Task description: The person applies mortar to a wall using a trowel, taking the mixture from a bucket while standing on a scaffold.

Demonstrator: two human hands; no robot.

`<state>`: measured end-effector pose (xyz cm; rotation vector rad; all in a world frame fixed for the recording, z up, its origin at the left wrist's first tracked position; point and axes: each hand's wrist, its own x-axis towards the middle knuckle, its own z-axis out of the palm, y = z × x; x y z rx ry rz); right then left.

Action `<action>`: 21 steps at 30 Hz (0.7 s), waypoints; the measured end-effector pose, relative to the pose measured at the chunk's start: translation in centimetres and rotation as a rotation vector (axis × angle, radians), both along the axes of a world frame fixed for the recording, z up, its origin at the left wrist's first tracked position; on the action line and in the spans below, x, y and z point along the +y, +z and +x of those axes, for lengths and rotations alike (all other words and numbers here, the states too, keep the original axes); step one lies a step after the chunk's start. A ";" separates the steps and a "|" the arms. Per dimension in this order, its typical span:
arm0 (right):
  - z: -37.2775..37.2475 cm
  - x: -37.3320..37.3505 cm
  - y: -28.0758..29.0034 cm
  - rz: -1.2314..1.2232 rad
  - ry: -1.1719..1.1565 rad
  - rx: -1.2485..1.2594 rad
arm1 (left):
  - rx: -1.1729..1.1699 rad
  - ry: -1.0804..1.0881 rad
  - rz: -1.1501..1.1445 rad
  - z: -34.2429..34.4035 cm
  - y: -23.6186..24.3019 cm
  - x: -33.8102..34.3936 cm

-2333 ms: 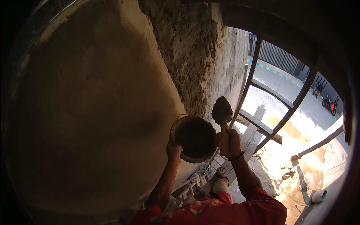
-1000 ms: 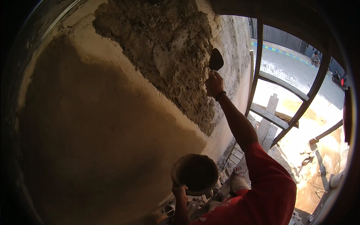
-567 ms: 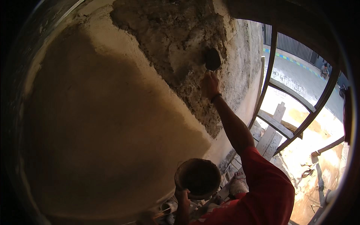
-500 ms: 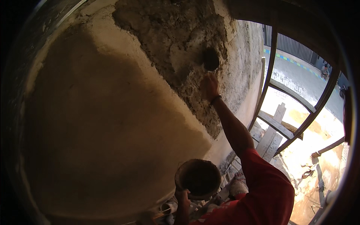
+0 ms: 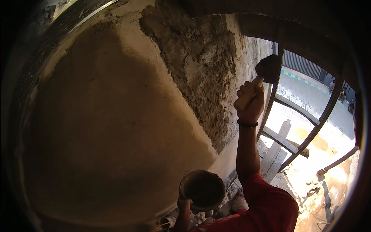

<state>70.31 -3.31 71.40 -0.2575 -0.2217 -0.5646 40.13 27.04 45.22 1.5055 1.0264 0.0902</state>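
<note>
My right hand, raised at the right side of the wall, is wrapped round the pale handle of a trowel. The trowel's dark, rounded blade points up, away from the rough mortar patch. Low in the view, my left hand grips the near left rim of a round bucket. What lies in the bucket is too dark to make out. Left of the mortar patch spreads a smoother, darker plastered area, bordered by a lighter slanting band.
A wooden frame with crossbars stands close to my right arm. Beyond it are a paved street and sunlit ground below. Planks lean beneath the frame. People sit far off near a grey gate.
My right hand and the trowel have come off the rough mortar and swung right toward the wooden frame. The bucket stays in my left hand, almost unmoved. The view has shifted slightly.
</note>
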 end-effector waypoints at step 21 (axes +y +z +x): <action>1.4 6.6 -5.6 -0.820 0.227 0.241 | -0.078 0.093 -0.066 -1.5 1.5 -0.1</action>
